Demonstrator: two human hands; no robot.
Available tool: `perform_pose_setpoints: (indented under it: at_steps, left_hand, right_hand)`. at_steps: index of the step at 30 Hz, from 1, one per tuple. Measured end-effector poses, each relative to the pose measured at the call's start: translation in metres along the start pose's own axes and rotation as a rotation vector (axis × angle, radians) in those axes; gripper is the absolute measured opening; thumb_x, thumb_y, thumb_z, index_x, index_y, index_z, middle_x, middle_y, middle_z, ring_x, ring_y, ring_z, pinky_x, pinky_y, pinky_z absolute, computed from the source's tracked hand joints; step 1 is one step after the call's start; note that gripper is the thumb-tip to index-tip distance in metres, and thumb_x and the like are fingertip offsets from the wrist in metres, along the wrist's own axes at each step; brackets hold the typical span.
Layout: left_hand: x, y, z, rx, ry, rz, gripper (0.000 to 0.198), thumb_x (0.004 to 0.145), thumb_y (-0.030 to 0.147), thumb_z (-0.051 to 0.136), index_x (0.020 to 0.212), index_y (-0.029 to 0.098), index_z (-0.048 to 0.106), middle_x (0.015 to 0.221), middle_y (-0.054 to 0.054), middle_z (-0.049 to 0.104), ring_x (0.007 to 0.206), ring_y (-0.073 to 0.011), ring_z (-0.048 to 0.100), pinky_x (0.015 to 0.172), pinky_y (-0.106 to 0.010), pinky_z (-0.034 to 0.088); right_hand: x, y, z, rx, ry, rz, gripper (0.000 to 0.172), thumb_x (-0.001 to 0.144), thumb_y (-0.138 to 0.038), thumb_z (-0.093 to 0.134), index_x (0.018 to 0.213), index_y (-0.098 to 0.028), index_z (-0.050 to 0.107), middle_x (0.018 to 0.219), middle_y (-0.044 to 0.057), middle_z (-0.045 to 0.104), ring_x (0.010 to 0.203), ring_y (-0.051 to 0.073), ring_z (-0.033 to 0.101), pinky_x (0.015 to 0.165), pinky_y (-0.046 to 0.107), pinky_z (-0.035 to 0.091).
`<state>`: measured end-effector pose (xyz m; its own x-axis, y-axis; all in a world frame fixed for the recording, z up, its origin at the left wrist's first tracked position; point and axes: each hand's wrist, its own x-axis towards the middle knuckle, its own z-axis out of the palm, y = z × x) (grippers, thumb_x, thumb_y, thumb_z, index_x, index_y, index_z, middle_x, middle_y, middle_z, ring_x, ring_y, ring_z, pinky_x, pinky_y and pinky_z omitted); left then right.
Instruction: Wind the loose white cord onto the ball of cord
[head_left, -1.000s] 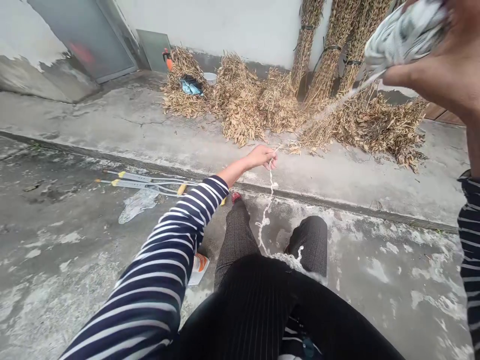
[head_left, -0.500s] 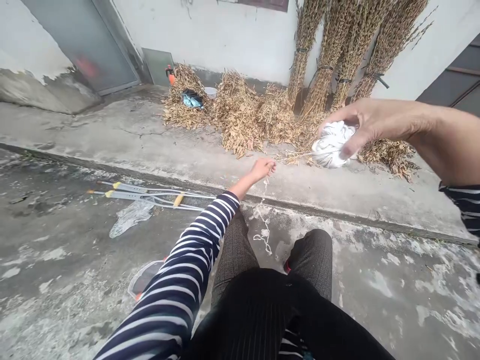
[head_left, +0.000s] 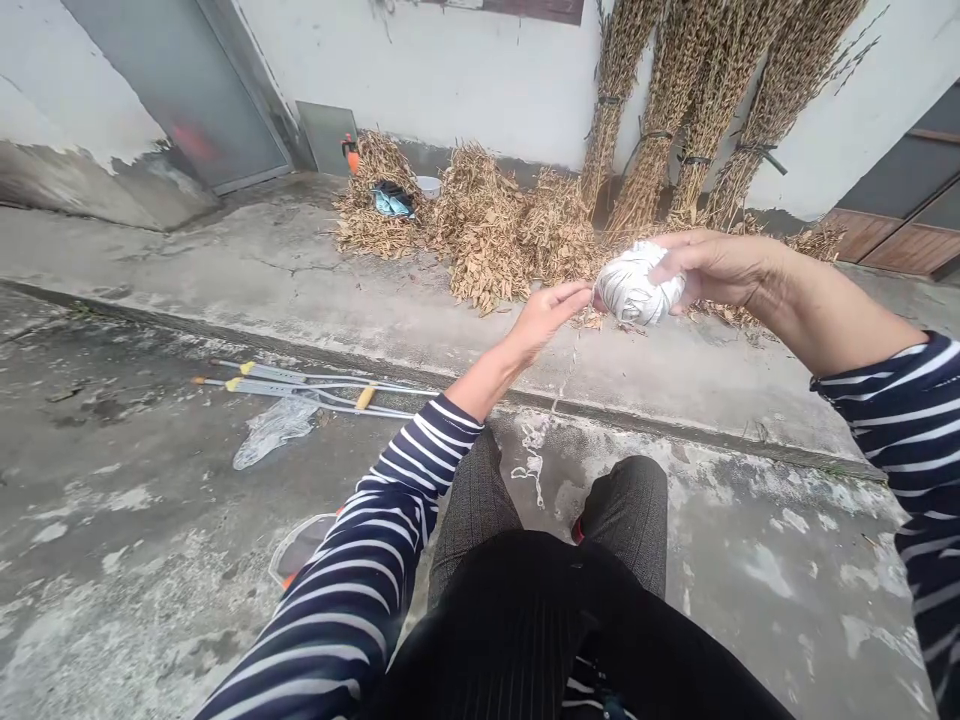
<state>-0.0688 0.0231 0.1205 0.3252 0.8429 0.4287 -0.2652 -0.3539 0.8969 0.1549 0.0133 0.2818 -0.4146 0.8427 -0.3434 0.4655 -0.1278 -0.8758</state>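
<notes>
A ball of white cord point(head_left: 634, 287) is held up in front of me, with my right hand point(head_left: 705, 265) wrapped around its right side. At the ball's left edge, my left hand point(head_left: 551, 310) pinches the strand of cord that runs off it. From those fingers the loose cord point(head_left: 534, 462) hangs down past the step edge and lies in a tangled heap on the ground between my knees.
Dry plant piles point(head_left: 487, 230) lie along the wall, and tied stalk bundles point(head_left: 697, 120) lean beside them. Crutches point(head_left: 322, 388) and a clear plastic bag point(head_left: 277, 430) rest on the ground to the left. A low concrete step point(head_left: 420, 285) crosses ahead.
My right hand has brought the ball leftward and turned it, while my left hand has moved up and right to meet it. The gap between the hands has closed.
</notes>
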Motion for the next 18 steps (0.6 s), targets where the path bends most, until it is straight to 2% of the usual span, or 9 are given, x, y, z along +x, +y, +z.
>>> perform_pose_setpoints:
  at_steps: [2, 5, 8, 10, 13, 15, 18]
  left_hand:
    - [0.004, 0.020, 0.003, 0.041, -0.040, 0.031, 0.040, 0.089, 0.057, 0.073, 0.092, 0.018, 0.081, 0.105, -0.009, 0.081, 0.109, -0.0211, 0.073, 0.106, -0.037, 0.051]
    - [0.013, 0.042, 0.000, 0.179, -0.055, 0.049, 0.037, 0.088, 0.054, 0.076, 0.080, 0.017, 0.079, 0.088, -0.006, 0.080, 0.094, -0.0190, 0.074, 0.099, -0.036, 0.053]
    - [0.021, 0.049, -0.004, 0.312, -0.003, 0.107, 0.033, 0.090, 0.048, 0.075, 0.077, 0.018, 0.077, 0.083, -0.005, 0.078, 0.090, -0.0168, 0.072, 0.095, -0.034, 0.053]
    - [0.026, 0.046, -0.004, 0.362, 0.009, 0.135, 0.031, 0.092, 0.045, 0.073, 0.077, 0.019, 0.077, 0.084, -0.004, 0.077, 0.091, -0.0165, 0.071, 0.093, -0.034, 0.053]
    - [0.035, 0.047, 0.000, 0.395, 0.008, 0.123, 0.030, 0.095, 0.040, 0.071, 0.075, 0.019, 0.074, 0.080, -0.003, 0.074, 0.093, -0.0179, 0.070, 0.092, -0.036, 0.053]
    - [0.045, 0.060, 0.002, 0.397, 0.039, 0.144, 0.030, 0.098, 0.036, 0.068, 0.075, 0.019, 0.073, 0.080, -0.003, 0.073, 0.097, -0.0194, 0.071, 0.095, -0.038, 0.052]
    - [0.056, 0.084, 0.007, 0.381, 0.067, 0.215, 0.027, 0.101, 0.030, 0.063, 0.080, 0.018, 0.074, 0.084, -0.003, 0.072, 0.107, -0.0213, 0.070, 0.104, -0.041, 0.048]
  right_hand:
    - [-0.001, -0.002, -0.003, 0.001, -0.021, 0.011, 0.044, 0.071, -0.023, 0.085, 0.112, -0.018, 0.073, 0.108, 0.010, 0.075, 0.078, 0.017, 0.075, 0.052, 0.020, 0.058]
    - [-0.004, 0.001, -0.005, 0.007, -0.019, 0.007, 0.044, 0.073, -0.023, 0.083, 0.114, -0.016, 0.071, 0.106, 0.011, 0.074, 0.075, 0.017, 0.074, 0.051, 0.021, 0.058]
    - [-0.009, 0.008, 0.000, 0.013, -0.076, -0.014, 0.046, 0.069, -0.024, 0.084, 0.111, -0.014, 0.071, 0.097, 0.009, 0.074, 0.069, 0.017, 0.072, 0.048, 0.022, 0.057]
    - [-0.014, 0.007, 0.006, 0.035, -0.137, -0.086, 0.050, 0.066, -0.027, 0.085, 0.112, -0.014, 0.069, 0.096, 0.009, 0.074, 0.071, 0.018, 0.072, 0.051, 0.023, 0.059]
    - [-0.026, -0.012, 0.012, 0.027, -0.134, -0.231, 0.051, 0.068, -0.027, 0.083, 0.113, -0.011, 0.067, 0.096, 0.007, 0.075, 0.074, 0.016, 0.071, 0.054, 0.022, 0.057]
    - [-0.038, -0.033, 0.013, -0.018, -0.096, -0.328, 0.040, 0.073, -0.022, 0.076, 0.109, -0.010, 0.066, 0.096, 0.005, 0.074, 0.076, 0.013, 0.070, 0.057, 0.019, 0.056]
    - [-0.056, -0.059, 0.016, 0.019, 0.062, -0.535, 0.026, 0.080, -0.022, 0.059, 0.103, -0.013, 0.067, 0.091, -0.001, 0.070, 0.075, 0.009, 0.067, 0.060, 0.016, 0.056]
